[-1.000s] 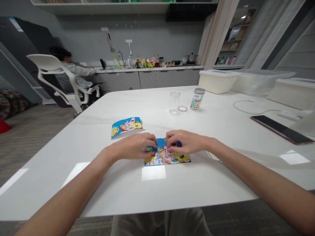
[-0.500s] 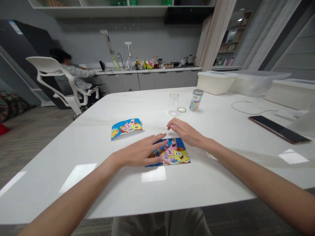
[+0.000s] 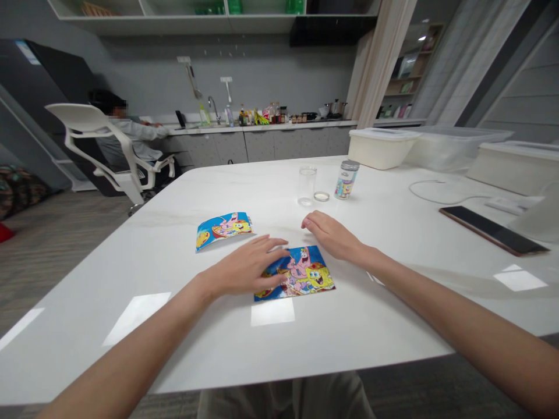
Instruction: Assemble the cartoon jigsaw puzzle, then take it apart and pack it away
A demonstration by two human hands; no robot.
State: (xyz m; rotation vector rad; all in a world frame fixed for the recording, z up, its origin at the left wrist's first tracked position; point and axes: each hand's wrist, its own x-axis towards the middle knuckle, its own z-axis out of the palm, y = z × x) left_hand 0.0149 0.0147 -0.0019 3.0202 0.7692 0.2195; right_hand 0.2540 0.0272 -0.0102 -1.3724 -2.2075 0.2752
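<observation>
My left hand rests with its fingers spread over the left part of a flat, rectangular cartoon picture in blue, pink and yellow. Whether this is a single sheet or joined puzzle pieces I cannot tell. Beside the picture's upper right corner, my right hand rests on its side on the table, apart from the picture. Its fingers are loosely curled together, and nothing shows in them. Behind my left hand lies a slightly curved paper sheet with the same cartoon print.
Farther back on the white table stand a clear jar, a round lid and a cartoon-labelled can. A phone, cable and storage boxes are at right. A person sits at the back left.
My left hand has drawn back slightly left, uncovering more of the picture. My right hand has shifted slightly right, and its fingers are more curled.
</observation>
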